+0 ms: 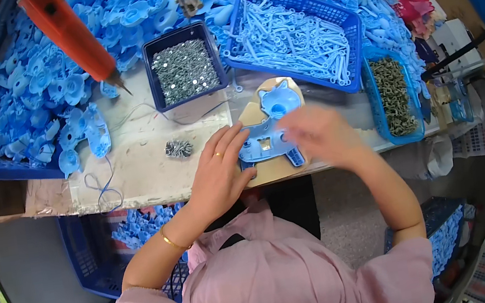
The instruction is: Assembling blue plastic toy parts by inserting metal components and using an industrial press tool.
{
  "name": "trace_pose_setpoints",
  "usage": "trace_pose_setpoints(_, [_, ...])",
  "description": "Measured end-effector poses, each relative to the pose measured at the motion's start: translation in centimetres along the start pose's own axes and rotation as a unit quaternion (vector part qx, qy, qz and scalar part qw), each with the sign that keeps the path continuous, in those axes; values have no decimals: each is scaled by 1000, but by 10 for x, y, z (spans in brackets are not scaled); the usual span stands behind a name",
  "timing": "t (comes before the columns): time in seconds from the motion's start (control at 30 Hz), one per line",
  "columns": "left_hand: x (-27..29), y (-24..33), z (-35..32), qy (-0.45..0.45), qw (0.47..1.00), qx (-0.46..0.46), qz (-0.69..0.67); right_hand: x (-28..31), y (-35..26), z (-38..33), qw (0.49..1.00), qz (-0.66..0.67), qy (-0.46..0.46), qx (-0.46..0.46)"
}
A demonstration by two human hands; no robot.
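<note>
Left hand [217,168] palm down, fingers straight and side by side, thumb held apart; fingertips on the left edge of the shell [263,131], thumb beside its lower left leg; hand open rather than clenched. Right hand [324,134] blurred, fingers bent over the shell's right side; cannot tell whether they pinch anything.

Shell lies on a tan board [271,171] at the near edge of the table [140,172], between the hands; light blue, hollow side up; eared, rounded end pointing away from the person, with a round cup in it; broader body nearer, pierced by a small squarish opening; two short legs, darker blue, at the near end.

About it: small heap of metal bits [179,148] left of the left hand; dark tray [198,97] of metal bits beyond; blue basket [357,51] of pale blue rods, far right; orange driver [71,36] at upper left, tip down.
</note>
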State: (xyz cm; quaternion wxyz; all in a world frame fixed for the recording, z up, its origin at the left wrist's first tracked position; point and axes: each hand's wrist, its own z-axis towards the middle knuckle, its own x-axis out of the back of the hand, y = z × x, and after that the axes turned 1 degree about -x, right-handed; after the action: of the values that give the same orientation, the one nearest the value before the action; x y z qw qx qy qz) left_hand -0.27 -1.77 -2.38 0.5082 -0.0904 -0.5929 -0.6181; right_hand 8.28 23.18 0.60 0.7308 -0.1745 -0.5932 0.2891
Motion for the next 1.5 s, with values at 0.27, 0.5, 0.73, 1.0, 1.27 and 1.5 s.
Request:
trace_pose_setpoints(0.27, [-2, 15, 17, 6, 1000, -28, 8, 56, 129, 17, 931, -328, 102, -122])
trace_pose_setpoints(0.5, [-3, 21, 26, 5, 999, -51, 13, 71, 93, 15, 935, -233, 152, -219])
trace_pose_setpoints(0.73, [-11, 47, 49, -61, 884, 171, -432, 32, -22, -25, 965, -191, 132, 117])
trace_pose_setpoints(1.0, [-25, 47, 43, -109, 835, 250, -477, 95, 58, -73, 933, -53, 239, -264])
trace_pose_setpoints(1.27, [-21, 57, 45, -128, 813, 265, -502, 119, 172, -124, 917, -216, 164, -294])
trace_pose_setpoints(1.5, [-16, 42, 41, -108, 841, 243, -471, 144, 132, -104, 862, 171, 248, -407])
